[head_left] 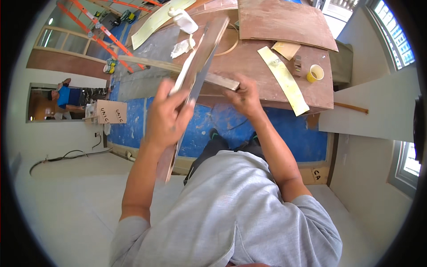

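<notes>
My left hand grips a long, narrow wooden plank that runs from near my waist up over the table, tilted on its edge. My right hand closes on the end of a second wooden strip that lies crosswise over the brown plywood table, just right of the plank. The two pieces cross near my hands.
On the table lie a white glue bottle, a crumpled white rag, a yellow cup, pale yellow strips and a plywood sheet. Orange ladders lie on the blue floor covering. Another person is at far left.
</notes>
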`<state>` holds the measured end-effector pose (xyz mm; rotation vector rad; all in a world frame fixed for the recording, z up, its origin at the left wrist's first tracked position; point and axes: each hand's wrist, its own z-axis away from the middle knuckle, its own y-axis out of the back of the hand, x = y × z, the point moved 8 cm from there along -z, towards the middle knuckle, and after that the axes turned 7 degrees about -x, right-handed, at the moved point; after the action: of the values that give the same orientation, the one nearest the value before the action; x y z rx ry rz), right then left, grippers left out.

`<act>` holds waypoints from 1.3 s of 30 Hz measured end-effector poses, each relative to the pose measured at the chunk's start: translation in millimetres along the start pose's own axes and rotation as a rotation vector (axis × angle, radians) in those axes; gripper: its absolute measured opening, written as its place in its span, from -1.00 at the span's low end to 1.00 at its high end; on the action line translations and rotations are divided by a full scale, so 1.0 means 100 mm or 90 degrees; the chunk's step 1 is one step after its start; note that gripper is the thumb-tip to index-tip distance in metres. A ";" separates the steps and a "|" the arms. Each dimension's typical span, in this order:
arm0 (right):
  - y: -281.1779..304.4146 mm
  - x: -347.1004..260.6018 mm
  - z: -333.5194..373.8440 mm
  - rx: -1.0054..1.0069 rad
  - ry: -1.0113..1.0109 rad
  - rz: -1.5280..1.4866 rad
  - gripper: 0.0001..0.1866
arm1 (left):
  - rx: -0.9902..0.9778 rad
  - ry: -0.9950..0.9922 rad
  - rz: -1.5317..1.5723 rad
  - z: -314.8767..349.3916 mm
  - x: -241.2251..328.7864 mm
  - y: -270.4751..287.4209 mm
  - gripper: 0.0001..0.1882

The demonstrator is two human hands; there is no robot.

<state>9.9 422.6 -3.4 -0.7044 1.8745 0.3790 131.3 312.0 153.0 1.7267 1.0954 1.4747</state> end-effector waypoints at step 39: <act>0.03 0.02 -0.09 0.014 -0.059 -0.073 -0.59 | 0.050 0.045 -0.030 -0.35 -0.26 -0.13 -0.73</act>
<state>1.1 419.3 -2.1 -0.7625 1.7398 0.3119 93.2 293.0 135.9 1.7012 1.2377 1.4906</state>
